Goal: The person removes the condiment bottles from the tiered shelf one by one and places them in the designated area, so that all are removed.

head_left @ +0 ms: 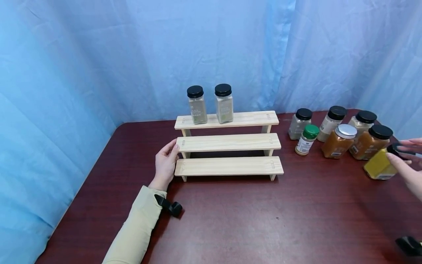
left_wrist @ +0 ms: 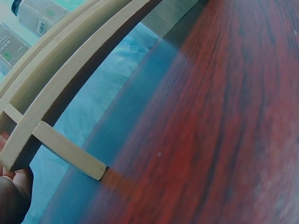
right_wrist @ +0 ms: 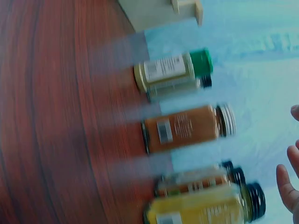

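A three-tier light wooden rack (head_left: 227,143) stands on the dark red table. My left hand (head_left: 166,161) grips the left end of its middle tier, thumb in front; the left wrist view shows the fingers (left_wrist: 18,179) at the board ends. Two clear jars with black lids, one labelled black pepper (head_left: 197,106) and another beside it (head_left: 225,104), stand upright on the top tier. At the right edge, my right hand (head_left: 410,165) has its fingers spread near a yellow spice jar (head_left: 380,165) with a black lid. In the right wrist view its fingertips (right_wrist: 282,177) are apart from the jars.
Several spice jars cluster right of the rack: a small green-lidded bottle (head_left: 306,140), a silver-lidded orange-brown jar (head_left: 337,143), a black-lidded orange-brown jar (head_left: 370,143) and paler ones behind. Blue curtains (head_left: 211,47) hang behind the table (head_left: 250,220).
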The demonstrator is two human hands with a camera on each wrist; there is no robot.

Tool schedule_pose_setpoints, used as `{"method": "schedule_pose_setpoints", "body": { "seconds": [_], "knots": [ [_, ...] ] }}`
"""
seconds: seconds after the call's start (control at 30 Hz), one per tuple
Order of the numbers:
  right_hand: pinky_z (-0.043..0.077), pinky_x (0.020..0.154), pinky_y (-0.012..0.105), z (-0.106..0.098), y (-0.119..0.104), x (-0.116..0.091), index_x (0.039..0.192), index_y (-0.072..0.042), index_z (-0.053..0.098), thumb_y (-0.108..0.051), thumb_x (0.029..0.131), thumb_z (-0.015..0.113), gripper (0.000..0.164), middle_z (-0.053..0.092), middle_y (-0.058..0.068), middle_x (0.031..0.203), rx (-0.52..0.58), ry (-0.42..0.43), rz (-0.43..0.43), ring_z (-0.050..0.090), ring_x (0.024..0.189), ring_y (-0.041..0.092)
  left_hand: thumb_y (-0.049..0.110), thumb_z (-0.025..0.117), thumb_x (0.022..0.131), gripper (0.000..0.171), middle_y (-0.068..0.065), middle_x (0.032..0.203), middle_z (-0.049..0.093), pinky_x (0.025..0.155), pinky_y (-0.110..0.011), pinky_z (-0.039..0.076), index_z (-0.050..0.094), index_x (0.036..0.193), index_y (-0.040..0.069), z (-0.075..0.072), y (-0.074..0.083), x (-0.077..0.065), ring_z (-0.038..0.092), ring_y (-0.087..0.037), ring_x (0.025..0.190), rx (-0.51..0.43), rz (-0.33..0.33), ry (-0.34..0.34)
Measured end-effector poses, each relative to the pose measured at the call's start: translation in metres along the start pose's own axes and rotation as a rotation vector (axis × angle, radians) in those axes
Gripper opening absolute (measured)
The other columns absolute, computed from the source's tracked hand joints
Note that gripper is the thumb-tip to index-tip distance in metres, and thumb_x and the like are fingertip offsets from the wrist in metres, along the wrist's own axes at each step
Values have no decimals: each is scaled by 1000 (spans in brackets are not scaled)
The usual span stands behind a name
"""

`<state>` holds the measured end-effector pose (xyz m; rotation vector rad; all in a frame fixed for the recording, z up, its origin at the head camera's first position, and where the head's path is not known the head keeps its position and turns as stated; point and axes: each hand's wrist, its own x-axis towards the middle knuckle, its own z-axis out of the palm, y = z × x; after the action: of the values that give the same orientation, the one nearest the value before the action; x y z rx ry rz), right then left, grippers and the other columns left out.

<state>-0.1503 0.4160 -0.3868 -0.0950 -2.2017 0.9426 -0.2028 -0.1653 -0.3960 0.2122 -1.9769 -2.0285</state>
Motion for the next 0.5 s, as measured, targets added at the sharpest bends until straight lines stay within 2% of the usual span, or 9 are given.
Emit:
{"method": "schedule_pose_setpoints", "body": {
  "seconds": [0.07, 0.2, 0.23, 0.4, 0.5],
  "knots": [
    [34, 90, 2, 1, -51, -10, 135, -22, 46, 2, 90, 58, 53, 44, -32, 110, 14, -33, 26, 42, 98, -19, 9, 53, 97, 34, 1, 99, 63, 60, -16, 42, 57, 130, 0, 0, 0, 0, 48, -6, 65, 7, 3, 0],
    [33, 82, -3, 7, -69, -16, 135, -17, 44, 3, 89, 59, 53, 46, -29, 108, 37, -126, 5, 44, 95, -16, 9, 54, 97, 34, -1, 101, 63, 60, -16, 42, 57, 129, 1, 0, 0, 0, 49, -6, 65, 10, 1, 3],
    [32, 83, -4, 7, -90, -19, 135, -17, 42, 3, 90, 57, 52, 41, -32, 106, 36, -152, 14, 42, 94, -17, 9, 54, 97, 34, -3, 102, 63, 60, -16, 42, 57, 129, 1, 0, 0, 0, 48, -6, 65, 8, 0, 4],
    [30, 82, -5, 17, -99, -22, 131, -17, 44, -2, 89, 62, 48, 41, -32, 106, 26, -241, -22, 41, 96, -17, 10, 54, 97, 34, -7, 106, 63, 60, -16, 42, 57, 130, 1, 0, 0, 0, 49, -8, 68, 12, -4, 1],
    [31, 79, -6, 24, -104, -23, 127, -8, 47, 0, 87, 64, 44, 43, -31, 106, 54, -257, -58, 43, 96, -16, 11, 53, 97, 34, -11, 112, 62, 61, -16, 42, 57, 130, 2, 0, -1, 0, 50, -10, 70, 20, -8, -5]
  ]
}}
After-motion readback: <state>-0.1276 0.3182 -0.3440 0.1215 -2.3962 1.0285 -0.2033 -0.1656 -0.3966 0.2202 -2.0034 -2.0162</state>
